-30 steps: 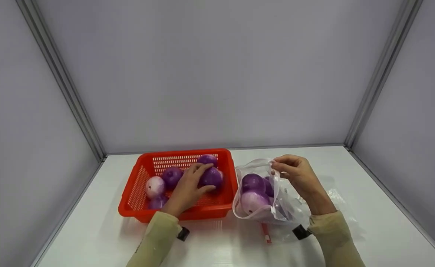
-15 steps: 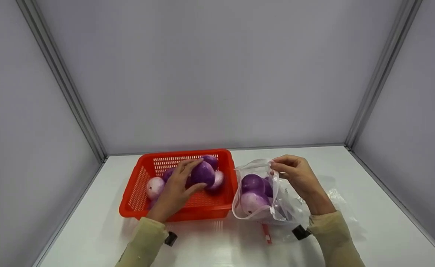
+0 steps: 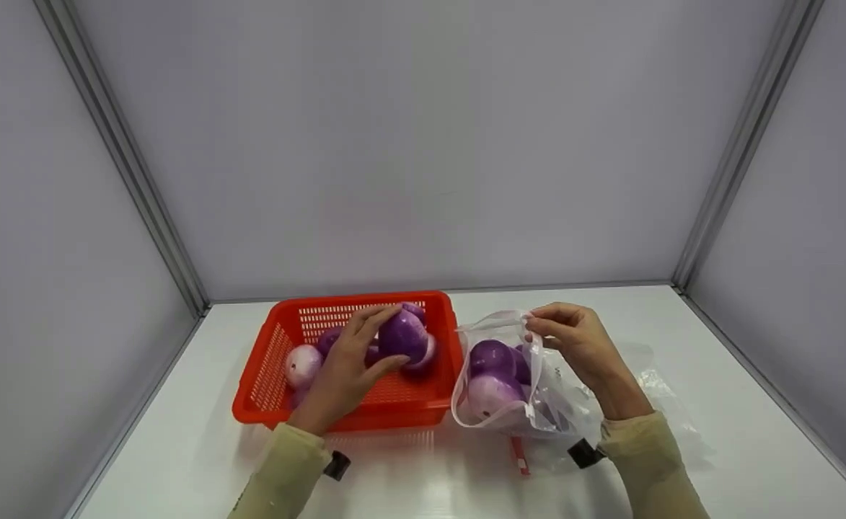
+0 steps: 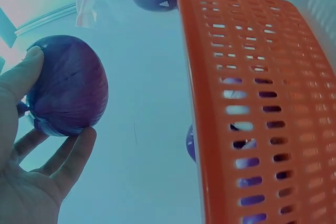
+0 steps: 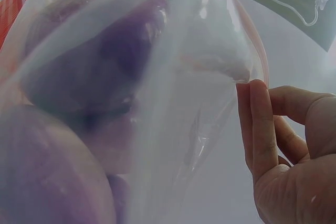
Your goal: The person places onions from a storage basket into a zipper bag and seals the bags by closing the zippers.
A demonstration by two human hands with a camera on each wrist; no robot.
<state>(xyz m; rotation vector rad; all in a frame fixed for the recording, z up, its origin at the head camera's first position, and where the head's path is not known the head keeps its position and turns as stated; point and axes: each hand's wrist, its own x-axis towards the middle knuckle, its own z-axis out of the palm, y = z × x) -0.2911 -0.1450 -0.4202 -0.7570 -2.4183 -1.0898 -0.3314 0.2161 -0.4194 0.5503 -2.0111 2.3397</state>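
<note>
In the head view my left hand (image 3: 347,366) grips a purple onion (image 3: 402,337) between thumb and fingers, over the red basket (image 3: 254,375). The left wrist view shows this onion (image 4: 68,85) beside the basket's slotted wall (image 4: 236,103), with the thumb on top and the fingers beneath. My right hand (image 3: 580,342) pinches the rim of a clear plastic bag (image 3: 552,404); the bag's mouth stands open toward the basket. Inside the bag lie several onions (image 3: 493,395), blurred behind the film in the right wrist view.
More onions rest in the basket, among them a pale one (image 3: 303,365) at the left, partly hidden by my left hand. A red strip (image 3: 519,455) sticks out below the bag. Clear plastic film (image 3: 671,411) lies on the white table at right. Panels wall the table in.
My left hand has lifted the onion off the others and drawn it left, then slightly right again. The right hand and the bag have hardly moved.
</note>
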